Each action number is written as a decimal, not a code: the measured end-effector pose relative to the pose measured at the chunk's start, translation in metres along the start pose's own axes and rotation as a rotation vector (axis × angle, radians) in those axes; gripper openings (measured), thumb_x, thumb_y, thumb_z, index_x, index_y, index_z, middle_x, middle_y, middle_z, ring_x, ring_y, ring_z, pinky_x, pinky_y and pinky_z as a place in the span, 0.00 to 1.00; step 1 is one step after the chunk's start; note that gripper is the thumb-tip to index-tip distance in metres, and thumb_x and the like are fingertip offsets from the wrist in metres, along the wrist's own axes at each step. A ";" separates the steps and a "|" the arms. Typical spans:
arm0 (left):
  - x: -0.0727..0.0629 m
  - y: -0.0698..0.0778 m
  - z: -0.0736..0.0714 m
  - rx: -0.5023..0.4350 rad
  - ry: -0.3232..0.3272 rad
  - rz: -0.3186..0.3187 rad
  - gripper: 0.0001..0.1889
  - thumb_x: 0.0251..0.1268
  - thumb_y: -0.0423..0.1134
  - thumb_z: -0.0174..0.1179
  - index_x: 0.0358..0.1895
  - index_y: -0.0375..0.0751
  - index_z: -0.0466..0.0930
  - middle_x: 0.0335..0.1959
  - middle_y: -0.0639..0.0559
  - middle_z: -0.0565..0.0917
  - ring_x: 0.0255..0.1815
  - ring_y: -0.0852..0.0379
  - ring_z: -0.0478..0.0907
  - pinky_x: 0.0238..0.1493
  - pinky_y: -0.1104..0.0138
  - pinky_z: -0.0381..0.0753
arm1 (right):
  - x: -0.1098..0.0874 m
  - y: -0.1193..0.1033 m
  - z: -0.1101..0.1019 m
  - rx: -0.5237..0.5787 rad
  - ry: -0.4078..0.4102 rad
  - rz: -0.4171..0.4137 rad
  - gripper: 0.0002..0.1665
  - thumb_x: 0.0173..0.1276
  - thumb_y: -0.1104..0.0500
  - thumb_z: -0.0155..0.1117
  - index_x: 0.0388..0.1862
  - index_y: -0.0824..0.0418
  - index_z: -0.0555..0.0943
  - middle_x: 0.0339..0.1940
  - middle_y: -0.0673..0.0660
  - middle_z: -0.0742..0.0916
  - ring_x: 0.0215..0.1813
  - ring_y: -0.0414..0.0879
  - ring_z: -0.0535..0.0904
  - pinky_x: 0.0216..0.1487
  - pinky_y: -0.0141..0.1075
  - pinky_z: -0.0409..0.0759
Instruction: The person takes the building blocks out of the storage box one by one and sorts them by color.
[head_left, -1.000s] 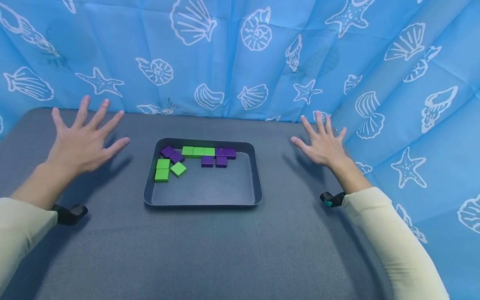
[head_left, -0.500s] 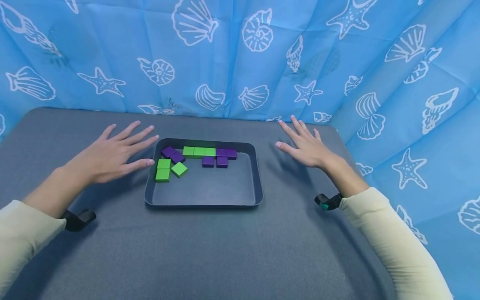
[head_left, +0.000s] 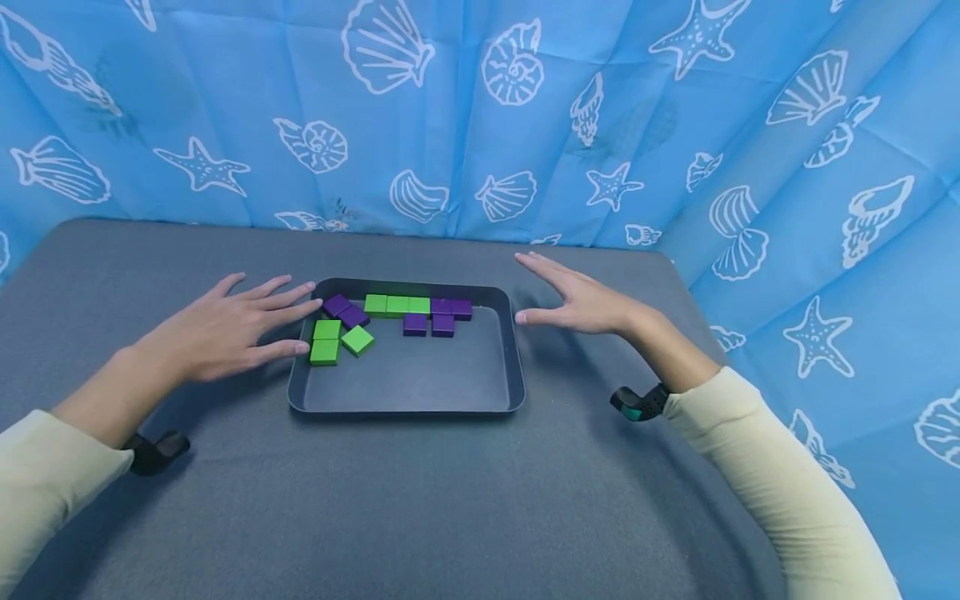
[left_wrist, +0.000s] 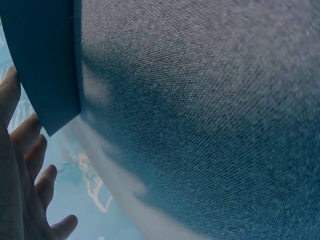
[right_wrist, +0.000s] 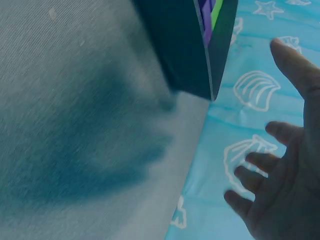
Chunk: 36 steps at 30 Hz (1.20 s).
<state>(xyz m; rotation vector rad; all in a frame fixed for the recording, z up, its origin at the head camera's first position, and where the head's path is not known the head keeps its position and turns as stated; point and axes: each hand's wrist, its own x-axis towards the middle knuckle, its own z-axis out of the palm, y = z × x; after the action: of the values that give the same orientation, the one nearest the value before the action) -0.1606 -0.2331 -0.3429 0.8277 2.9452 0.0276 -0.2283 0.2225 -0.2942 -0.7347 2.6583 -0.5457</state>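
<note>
A dark rectangular tray (head_left: 408, 400) lies on the table, holding several green and purple square blocks. Three green blocks (head_left: 397, 307) form a row along its back wall, with purple blocks (head_left: 442, 323) grouped at their right. At the tray's left end are more green blocks (head_left: 325, 352) and two tilted purple blocks (head_left: 346, 310). My left hand (head_left: 228, 332), fingers spread, hovers with its fingertips right at the tray's left rim. My right hand (head_left: 588, 302) holds nothing; thumb and straight fingers point at the right rim. Both wrist views show the tray's outer wall beside the fingers.
Grey cloth covers the table (head_left: 420, 500) around the tray. Behind and to the right hangs a blue curtain (head_left: 465, 108) with white shell and starfish prints. A black wrist strap (head_left: 159, 454) shows at the left cuff, another strap (head_left: 641, 403) at the right.
Both hands have moved inward from out wide to either side of the tray. The right hand has turned so its thumb and fingers point left. Tray and blocks have stayed put.
</note>
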 end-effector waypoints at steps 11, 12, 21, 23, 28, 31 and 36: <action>-0.005 -0.002 0.004 -0.008 0.017 0.018 0.39 0.71 0.67 0.49 0.77 0.47 0.62 0.77 0.44 0.61 0.78 0.37 0.54 0.69 0.32 0.47 | 0.014 -0.022 0.000 0.179 -0.079 -0.140 0.49 0.64 0.47 0.73 0.78 0.61 0.62 0.76 0.58 0.69 0.76 0.51 0.63 0.75 0.46 0.60; -0.006 -0.002 0.004 -0.006 0.020 0.019 0.39 0.71 0.67 0.49 0.77 0.47 0.62 0.77 0.44 0.62 0.78 0.37 0.54 0.69 0.32 0.48 | 0.016 -0.024 0.001 0.194 -0.079 -0.146 0.48 0.64 0.48 0.72 0.77 0.62 0.62 0.76 0.59 0.70 0.76 0.51 0.64 0.75 0.45 0.61; -0.011 0.002 0.004 0.018 0.037 0.035 0.39 0.69 0.68 0.50 0.75 0.46 0.65 0.76 0.44 0.64 0.77 0.38 0.57 0.67 0.32 0.56 | 0.031 -0.036 0.010 0.279 -0.134 -0.138 0.44 0.64 0.56 0.73 0.75 0.66 0.64 0.74 0.64 0.71 0.73 0.54 0.69 0.72 0.47 0.67; -0.013 0.004 0.004 0.018 0.041 0.036 0.39 0.69 0.67 0.51 0.75 0.46 0.66 0.76 0.44 0.65 0.76 0.39 0.58 0.66 0.33 0.57 | 0.034 -0.038 0.012 0.279 -0.146 -0.123 0.44 0.65 0.57 0.72 0.75 0.67 0.64 0.73 0.64 0.72 0.72 0.53 0.70 0.71 0.46 0.69; -0.017 0.006 0.004 0.018 0.051 0.041 0.39 0.69 0.68 0.51 0.74 0.45 0.67 0.75 0.43 0.66 0.76 0.39 0.59 0.66 0.33 0.59 | 0.042 -0.044 0.016 0.245 -0.163 -0.081 0.41 0.65 0.59 0.72 0.73 0.69 0.66 0.70 0.65 0.75 0.70 0.54 0.73 0.68 0.44 0.72; -0.018 0.007 0.003 0.017 0.060 0.048 0.39 0.68 0.67 0.52 0.74 0.45 0.67 0.75 0.44 0.66 0.76 0.39 0.60 0.65 0.33 0.60 | 0.045 -0.047 0.018 0.223 -0.171 -0.068 0.39 0.65 0.61 0.71 0.72 0.70 0.67 0.69 0.65 0.76 0.69 0.55 0.74 0.67 0.44 0.73; -0.019 0.006 0.003 0.008 0.060 0.049 0.39 0.69 0.67 0.52 0.74 0.45 0.67 0.75 0.44 0.66 0.76 0.39 0.60 0.65 0.34 0.61 | 0.050 -0.049 0.022 0.182 -0.169 -0.064 0.37 0.65 0.62 0.71 0.71 0.71 0.69 0.68 0.66 0.77 0.68 0.54 0.75 0.66 0.43 0.74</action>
<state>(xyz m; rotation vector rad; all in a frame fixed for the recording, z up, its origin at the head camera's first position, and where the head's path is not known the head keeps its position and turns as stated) -0.1407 -0.2380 -0.3441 0.9164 2.9822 0.0455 -0.2398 0.1505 -0.3023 -0.7775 2.4000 -0.6995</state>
